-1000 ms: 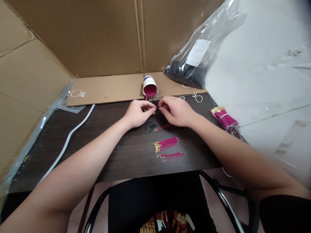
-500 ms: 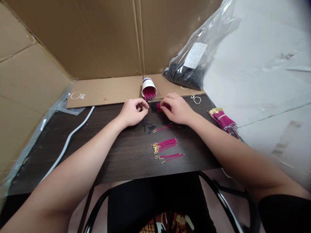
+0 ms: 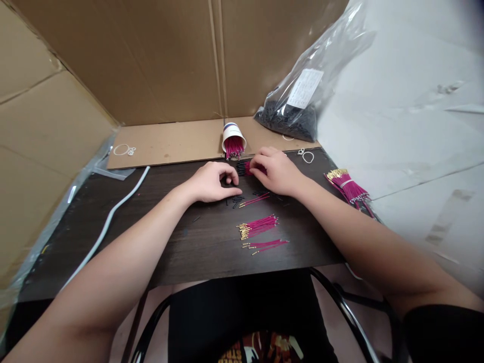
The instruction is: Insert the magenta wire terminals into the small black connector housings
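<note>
My right hand has its fingers curled down over magenta wires with black sleeves, lying in a pile on the dark table; its palm hides part of them. My left hand is just to the left, thumb and fingers apart with nothing visible between them. Its thumb tip is over loose short black tubes. Beside these tubes lie a few magenta wires with gold ends. Nearer to me are a larger group of gold-tipped magenta wires and a small group.
A paper cup lies tipped toward me, full of magenta wires. Behind it on the right leans a clear bag of black pieces. A banded wire bundle sits at the right edge. A pale tube runs along the left.
My left hand has come down toward me and slightly right, and its thumb and fingers have spread apart over the black tubes. My right hand has stayed at the sleeved wires.
</note>
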`<move>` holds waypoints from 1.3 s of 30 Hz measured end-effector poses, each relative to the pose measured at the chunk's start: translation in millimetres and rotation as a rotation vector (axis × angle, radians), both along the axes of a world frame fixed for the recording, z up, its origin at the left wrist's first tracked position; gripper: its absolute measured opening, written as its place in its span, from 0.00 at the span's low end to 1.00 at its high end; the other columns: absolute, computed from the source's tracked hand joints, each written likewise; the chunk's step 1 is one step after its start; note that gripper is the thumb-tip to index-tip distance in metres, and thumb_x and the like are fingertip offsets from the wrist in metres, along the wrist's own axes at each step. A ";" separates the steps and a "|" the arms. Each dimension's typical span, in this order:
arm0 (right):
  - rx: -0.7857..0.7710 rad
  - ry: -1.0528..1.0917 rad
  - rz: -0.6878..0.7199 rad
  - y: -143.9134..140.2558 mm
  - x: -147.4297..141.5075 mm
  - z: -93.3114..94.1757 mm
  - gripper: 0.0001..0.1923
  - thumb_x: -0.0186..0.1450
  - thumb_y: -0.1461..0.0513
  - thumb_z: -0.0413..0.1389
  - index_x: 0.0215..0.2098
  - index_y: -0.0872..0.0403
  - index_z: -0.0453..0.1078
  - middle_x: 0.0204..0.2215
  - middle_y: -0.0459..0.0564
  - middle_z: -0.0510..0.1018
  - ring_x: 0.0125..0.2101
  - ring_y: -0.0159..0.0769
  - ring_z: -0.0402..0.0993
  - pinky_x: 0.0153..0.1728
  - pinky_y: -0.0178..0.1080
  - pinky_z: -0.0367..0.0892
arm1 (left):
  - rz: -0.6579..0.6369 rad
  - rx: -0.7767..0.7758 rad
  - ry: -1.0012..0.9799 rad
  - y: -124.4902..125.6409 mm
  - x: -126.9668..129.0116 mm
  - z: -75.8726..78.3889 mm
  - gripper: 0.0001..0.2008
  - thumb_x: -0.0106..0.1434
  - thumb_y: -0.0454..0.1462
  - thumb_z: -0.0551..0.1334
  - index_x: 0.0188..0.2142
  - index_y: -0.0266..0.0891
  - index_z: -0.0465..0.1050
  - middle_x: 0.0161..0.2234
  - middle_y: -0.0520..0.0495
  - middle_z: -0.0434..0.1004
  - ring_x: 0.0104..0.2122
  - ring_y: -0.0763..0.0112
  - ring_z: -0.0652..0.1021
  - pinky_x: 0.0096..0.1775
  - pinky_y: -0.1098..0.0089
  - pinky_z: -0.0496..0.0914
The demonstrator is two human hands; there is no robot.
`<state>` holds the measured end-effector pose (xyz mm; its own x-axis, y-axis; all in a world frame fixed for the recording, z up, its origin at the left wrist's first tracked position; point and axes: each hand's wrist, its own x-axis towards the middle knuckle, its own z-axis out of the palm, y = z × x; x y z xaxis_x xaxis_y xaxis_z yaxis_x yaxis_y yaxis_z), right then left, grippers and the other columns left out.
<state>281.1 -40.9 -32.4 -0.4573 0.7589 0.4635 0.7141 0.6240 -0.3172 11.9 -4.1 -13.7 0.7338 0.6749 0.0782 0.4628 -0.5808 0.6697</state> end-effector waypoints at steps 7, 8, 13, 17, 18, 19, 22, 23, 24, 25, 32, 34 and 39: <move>-0.331 -0.020 0.405 -23.0 -5.7 37.2 0.04 0.71 0.69 0.66 0.37 0.58 0.76 0.39 0.50 0.76 0.41 0.38 0.70 0.47 0.40 0.62 | -0.038 0.017 -0.029 1.8 -0.2 0.5 0.08 0.63 0.41 0.72 0.36 0.39 0.84 0.35 0.47 0.81 0.35 0.68 0.77 0.39 0.64 0.70; -0.373 -0.042 0.424 -24.7 -6.6 39.0 0.05 0.70 0.68 0.68 0.37 0.58 0.77 0.38 0.50 0.76 0.41 0.38 0.69 0.47 0.40 0.61 | -0.033 0.010 -0.017 1.8 -0.1 0.8 0.08 0.63 0.41 0.71 0.36 0.39 0.84 0.35 0.47 0.81 0.34 0.68 0.77 0.38 0.64 0.69; -0.486 -0.174 0.385 -30.1 -13.7 41.7 0.06 0.74 0.68 0.69 0.37 0.58 0.79 0.39 0.51 0.77 0.48 0.42 0.68 0.54 0.44 0.53 | 0.033 0.025 0.128 -1.5 1.9 3.0 0.08 0.67 0.41 0.69 0.38 0.39 0.83 0.34 0.47 0.80 0.32 0.67 0.73 0.36 0.63 0.65; -0.490 -0.289 0.302 -36.9 -21.0 45.4 0.08 0.76 0.68 0.66 0.37 0.59 0.78 0.40 0.53 0.77 0.51 0.45 0.66 0.55 0.47 0.47 | -0.001 0.112 0.216 -6.1 4.5 4.5 0.07 0.71 0.39 0.65 0.40 0.38 0.79 0.39 0.45 0.80 0.38 0.63 0.76 0.42 0.62 0.66; -0.479 -0.308 0.295 -38.2 -22.2 45.6 0.08 0.76 0.68 0.65 0.37 0.59 0.78 0.41 0.54 0.77 0.50 0.46 0.65 0.55 0.47 0.47 | -0.009 0.134 0.230 -7.1 5.0 4.7 0.07 0.72 0.39 0.64 0.40 0.38 0.78 0.40 0.45 0.80 0.40 0.62 0.76 0.43 0.61 0.66; -0.465 -0.320 0.295 -39.1 -23.0 45.1 0.09 0.77 0.68 0.65 0.36 0.59 0.78 0.41 0.54 0.77 0.50 0.46 0.65 0.54 0.47 0.47 | -0.016 0.149 0.240 -7.8 5.5 4.9 0.07 0.73 0.38 0.63 0.41 0.38 0.77 0.41 0.44 0.79 0.41 0.61 0.76 0.44 0.61 0.66; -0.409 -0.304 0.311 -39.3 -23.5 40.1 0.09 0.76 0.68 0.65 0.36 0.58 0.77 0.40 0.54 0.76 0.49 0.47 0.64 0.54 0.47 0.47 | -0.004 0.134 0.220 -8.7 7.1 5.2 0.07 0.75 0.38 0.60 0.41 0.37 0.74 0.43 0.42 0.79 0.43 0.60 0.75 0.46 0.60 0.66; -0.388 -0.293 0.317 -38.8 -23.3 37.8 0.09 0.76 0.68 0.65 0.36 0.58 0.77 0.40 0.53 0.76 0.49 0.47 0.65 0.54 0.47 0.47 | 0.016 0.112 0.190 -8.6 7.7 5.2 0.07 0.75 0.38 0.60 0.41 0.37 0.74 0.44 0.42 0.79 0.42 0.60 0.75 0.46 0.60 0.66; -0.368 -0.284 0.322 -38.3 -23.0 35.5 0.09 0.76 0.69 0.64 0.36 0.58 0.77 0.40 0.53 0.76 0.48 0.47 0.65 0.53 0.47 0.48 | 0.040 0.084 0.149 -8.3 8.4 5.2 0.07 0.76 0.37 0.59 0.41 0.37 0.73 0.44 0.42 0.79 0.42 0.61 0.75 0.46 0.61 0.66; -0.349 -0.279 0.326 -37.8 -22.8 33.5 0.09 0.76 0.69 0.64 0.36 0.57 0.77 0.40 0.53 0.76 0.48 0.47 0.65 0.53 0.47 0.48 | 0.065 0.053 0.103 -7.9 9.0 5.1 0.07 0.76 0.37 0.58 0.41 0.37 0.72 0.43 0.43 0.80 0.41 0.62 0.76 0.46 0.61 0.66; -0.286 -0.275 0.319 -38.7 -24.9 25.9 0.08 0.77 0.68 0.60 0.38 0.58 0.75 0.40 0.54 0.75 0.47 0.47 0.65 0.54 0.49 0.49 | 0.141 -0.188 -0.108 -1.0 10.7 -3.8 0.05 0.75 0.36 0.61 0.41 0.36 0.72 0.34 0.47 0.80 0.31 0.70 0.73 0.38 0.67 0.65; -0.271 -0.258 0.301 -37.9 -24.9 25.2 0.07 0.77 0.68 0.58 0.38 0.58 0.73 0.41 0.55 0.75 0.48 0.47 0.66 0.54 0.48 0.50 | 0.150 -0.251 -0.178 2.3 10.1 -7.3 0.05 0.74 0.37 0.63 0.42 0.35 0.73 0.33 0.46 0.80 0.32 0.71 0.74 0.39 0.67 0.67; -0.256 -0.035 0.221 -26.8 -17.3 24.2 0.04 0.79 0.67 0.54 0.43 0.58 0.68 0.40 0.52 0.76 0.40 0.39 0.69 0.51 0.45 0.57 | 0.169 -0.396 -0.296 7.3 7.5 -7.5 0.10 0.71 0.31 0.63 0.50 0.32 0.77 0.39 0.41 0.84 0.37 0.70 0.80 0.43 0.66 0.71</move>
<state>263.7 -67.7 -8.2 -0.6362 0.7291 0.2523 0.5832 0.6686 -0.4613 19.4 3.2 -21.2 0.5974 0.8017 -0.0196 0.2858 -0.1899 0.9393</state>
